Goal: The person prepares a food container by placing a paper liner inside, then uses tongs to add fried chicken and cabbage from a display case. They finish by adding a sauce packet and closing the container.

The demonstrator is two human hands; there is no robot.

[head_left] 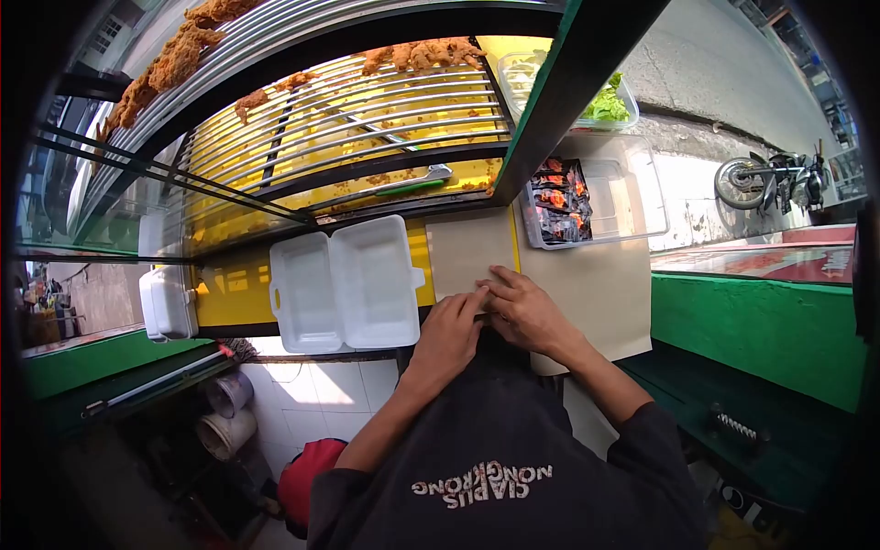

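My left hand [453, 321] and my right hand [527, 310] meet at the near edge of a sheet of brown paper [472, 243] on the counter. The fingertips of both hands are pressed together and touch each other. What lies between them, if anything, is hidden. My right index finger stretches out over the paper. A larger brown paper sheet [587, 293] extends to the right under my right wrist. Just left of my left hand, a white foam takeout box [374, 284] lies with its lid folded back, nothing inside it.
Behind the counter, fried chicken [422, 55] sits on a metal rack [321, 119] in a glass case, with green-handled tongs [412, 181] below. At right stands a clear plastic tub [632, 206] of sauce sachets [561, 202]; lettuce [607, 103] is beyond. Closed foam boxes [170, 302] sit left.
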